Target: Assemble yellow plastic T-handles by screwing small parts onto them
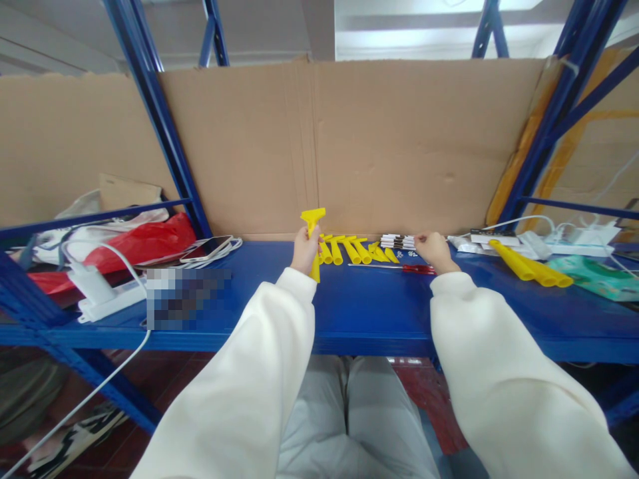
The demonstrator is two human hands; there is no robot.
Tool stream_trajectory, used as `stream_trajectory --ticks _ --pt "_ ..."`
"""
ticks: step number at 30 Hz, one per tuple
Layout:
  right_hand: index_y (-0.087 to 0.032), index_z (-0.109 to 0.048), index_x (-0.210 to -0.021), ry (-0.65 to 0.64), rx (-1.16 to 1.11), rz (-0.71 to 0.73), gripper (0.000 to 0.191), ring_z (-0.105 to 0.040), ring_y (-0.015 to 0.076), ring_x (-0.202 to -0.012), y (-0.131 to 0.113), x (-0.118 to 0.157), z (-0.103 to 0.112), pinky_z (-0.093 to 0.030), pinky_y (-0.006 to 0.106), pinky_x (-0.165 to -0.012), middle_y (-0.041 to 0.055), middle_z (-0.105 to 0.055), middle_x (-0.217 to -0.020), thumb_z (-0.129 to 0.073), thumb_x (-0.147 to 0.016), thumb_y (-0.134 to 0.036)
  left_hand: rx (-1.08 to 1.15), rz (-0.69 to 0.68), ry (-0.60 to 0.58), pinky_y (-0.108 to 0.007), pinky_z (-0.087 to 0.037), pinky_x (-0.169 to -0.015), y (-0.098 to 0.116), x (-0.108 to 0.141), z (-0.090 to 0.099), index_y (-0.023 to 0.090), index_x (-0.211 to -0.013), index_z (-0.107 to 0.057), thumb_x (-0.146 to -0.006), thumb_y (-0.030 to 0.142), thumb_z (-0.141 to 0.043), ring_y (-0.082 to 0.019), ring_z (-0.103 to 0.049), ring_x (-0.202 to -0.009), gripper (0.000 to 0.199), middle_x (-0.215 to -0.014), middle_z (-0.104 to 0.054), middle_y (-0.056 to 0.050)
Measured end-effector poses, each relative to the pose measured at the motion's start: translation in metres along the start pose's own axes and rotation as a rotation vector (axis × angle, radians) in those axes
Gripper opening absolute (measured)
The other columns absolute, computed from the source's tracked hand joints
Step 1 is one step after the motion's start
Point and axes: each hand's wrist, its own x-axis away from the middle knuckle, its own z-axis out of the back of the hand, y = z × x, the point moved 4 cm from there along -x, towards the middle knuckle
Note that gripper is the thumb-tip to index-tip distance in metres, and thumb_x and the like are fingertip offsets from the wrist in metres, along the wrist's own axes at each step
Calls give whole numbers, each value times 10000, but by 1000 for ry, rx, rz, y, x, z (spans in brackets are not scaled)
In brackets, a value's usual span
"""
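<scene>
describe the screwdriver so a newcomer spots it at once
Find the blue shelf below the cardboard panel. Just nearer than the row of yellow plastic parts, the screwdriver lies by the right hand. Its red handle and thin metal shaft set it apart.

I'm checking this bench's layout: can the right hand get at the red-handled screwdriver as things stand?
Probably yes: the right hand is close to the red-handled screwdriver, with nothing seen lying on it. Whether that hand holds something is unclear; if so, it may need freeing first.
</scene>
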Motion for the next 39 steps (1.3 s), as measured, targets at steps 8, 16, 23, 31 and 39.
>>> stream_trajectory --ticks 8,16,23,31,39 --pt "-168 -813 -1078 -67 55 19 311 -744 304 -1088 -11 7 -10 -569 344 -898 171 -798 -1111 -544 -922 -175 -510 -294 -127 -290 -522 -875 3 6 -5 208 -1023 -691 -954 296 -652 -244 -718 -1007 119 -975 -764 -71" --pt "-190 -750 -1222 -135 140 113 383 -669 311 -1225 -15 16 -30 -540 432 -1011 177 -691 -1335 -541 -907 -134 -939 -298 -403 -365 -503 -1058 -10 23 -27 226 -1104 -738 -981 313 -603 -282 -674 -1223 202 -1233 -756 -105" --pt "-182 -736 -1245 -144 145 60 433 -602 347 -1286 9 8 -36 -501 560 -1055 201 -646 -1370 -536 -873 -87 -1046 -265 -443 -418 -505 -1065 -12 24 -28 210 -1107 -721 -983 265 -580 -318 -668 -1239 196 -1276 -738 -142" --pt "-102 -721 -1212 -102 180 -258 442 -584 428 -1282 45 -1 -18 -447 649 -1043 298 -652 -1321 -666 -904 -415 -1077 -226 -487 -414 -509 -1050 -17 27 -30 237 -1142 -705 -964 295 -605 -315 -672 -1210 212 -1214 -765 -117" --pt "-132 -717 -1203 -97 42 -454 668 -596 426 -1287 59 0 -10 -442 583 -1047 292 -678 -1282 -776 -773 -640 -1115 -243 -584 -378 -533 -1030 -18 28 -32 224 -1138 -711 -992 334 -586 -299 -686 -1225 221 -1235 -760 -110"
